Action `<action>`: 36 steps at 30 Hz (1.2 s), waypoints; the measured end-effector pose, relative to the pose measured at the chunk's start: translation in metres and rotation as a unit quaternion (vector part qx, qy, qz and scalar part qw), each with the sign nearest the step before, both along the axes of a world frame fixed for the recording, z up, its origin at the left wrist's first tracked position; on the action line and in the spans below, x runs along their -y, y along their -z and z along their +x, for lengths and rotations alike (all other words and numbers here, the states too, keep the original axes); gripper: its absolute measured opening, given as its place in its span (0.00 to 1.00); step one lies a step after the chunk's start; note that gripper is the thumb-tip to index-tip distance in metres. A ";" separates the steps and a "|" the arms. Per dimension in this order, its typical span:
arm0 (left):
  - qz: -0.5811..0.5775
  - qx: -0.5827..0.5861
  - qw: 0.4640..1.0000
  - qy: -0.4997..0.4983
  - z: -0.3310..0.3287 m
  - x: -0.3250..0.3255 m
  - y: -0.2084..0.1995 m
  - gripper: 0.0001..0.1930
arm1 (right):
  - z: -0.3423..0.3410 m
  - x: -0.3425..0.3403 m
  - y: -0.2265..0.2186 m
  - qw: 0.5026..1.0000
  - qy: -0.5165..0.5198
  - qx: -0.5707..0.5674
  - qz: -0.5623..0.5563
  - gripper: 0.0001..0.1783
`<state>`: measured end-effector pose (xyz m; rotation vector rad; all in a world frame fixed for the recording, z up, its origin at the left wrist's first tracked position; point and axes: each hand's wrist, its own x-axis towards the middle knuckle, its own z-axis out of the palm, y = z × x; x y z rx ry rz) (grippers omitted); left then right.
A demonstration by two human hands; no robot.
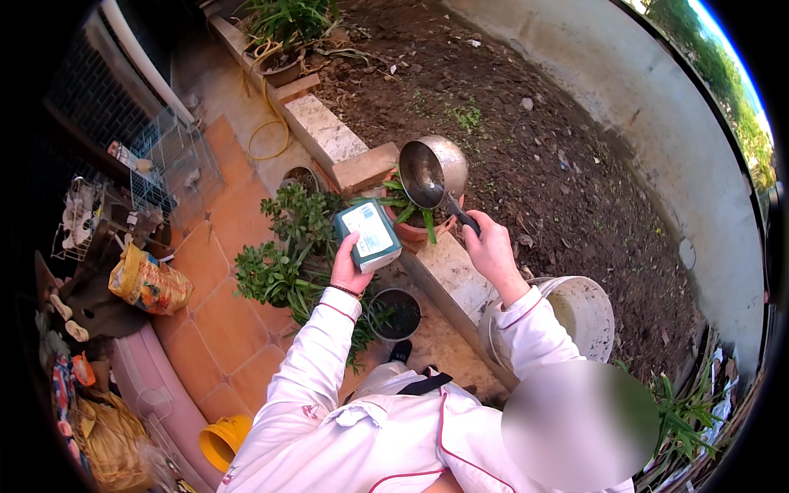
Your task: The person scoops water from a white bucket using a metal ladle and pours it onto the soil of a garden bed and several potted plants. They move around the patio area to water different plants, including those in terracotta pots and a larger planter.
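Observation:
My left hand (348, 268) is closed round a dark green box (368, 233) with a white label on its upper face. In my right hand (496, 253) is the black handle of a metal dipper (448, 164). The dipper's round bowl is tipped on its side, its hollow facing left. Its inside looks wet or stained; whether any water is in it I cannot tell. Just below the bowl, a strappy-leaved plant (403, 215) grows in a terracotta pot (446, 228), partly hidden by the dipper and the box.
A white bucket (593, 315) stands beside my right forearm. Leafy potted plants (288, 218) and a dark round pot (395, 315) sit below the low ledge (322, 130). Beyond it lies a soil bed (526, 148) against a concrete wall (657, 140). A yellow bucket (223, 442) is at lower left.

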<state>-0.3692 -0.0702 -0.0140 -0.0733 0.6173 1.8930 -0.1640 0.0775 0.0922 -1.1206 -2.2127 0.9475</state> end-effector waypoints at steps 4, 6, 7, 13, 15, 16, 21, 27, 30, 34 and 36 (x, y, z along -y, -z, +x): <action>-0.001 0.000 1.000 -0.007 0.001 0.001 0.002 0.26 | 0.026 -0.001 -0.003 0.996 0.042 -0.048 -0.059 0.15; 0.000 0.004 1.000 -0.009 0.001 0.001 0.001 0.26 | 0.043 0.001 -0.001 0.994 0.052 -0.048 -0.086 0.15; 0.000 0.006 1.000 -0.011 0.001 0.000 0.000 0.25 | 0.051 0.001 0.004 0.993 0.055 -0.057 -0.091 0.15; 0.005 -0.002 0.999 -0.032 -0.009 -0.002 0.002 0.24 | 0.076 0.010 0.009 0.993 0.089 -0.037 -0.073 0.14; 0.001 -0.006 0.999 -0.036 -0.010 -0.003 0.003 0.24 | 0.075 0.014 0.004 0.995 0.092 -0.009 -0.039 0.14; -0.001 -0.008 0.999 -0.038 -0.010 -0.004 0.004 0.24 | 0.074 0.017 0.003 0.995 0.091 -0.003 -0.040 0.14; 0.007 -0.007 0.999 -0.052 -0.006 -0.005 0.002 0.24 | 0.060 0.028 0.007 0.997 0.041 0.033 0.051 0.15; 0.007 0.000 0.998 -0.057 -0.007 -0.006 0.001 0.24 | 0.043 0.038 0.018 0.985 0.027 0.083 0.151 0.16; 0.004 -0.005 0.998 -0.058 -0.007 -0.007 0.002 0.24 | 0.044 0.034 0.020 0.990 0.047 0.042 0.129 0.16; 0.006 -0.007 0.998 -0.055 -0.005 -0.007 0.004 0.24 | 0.059 0.022 0.022 0.993 0.101 -0.050 -0.037 0.16; 0.003 -0.010 0.998 -0.055 -0.005 -0.007 0.004 0.24 | 0.072 0.020 0.011 0.944 0.143 -0.168 -0.244 0.14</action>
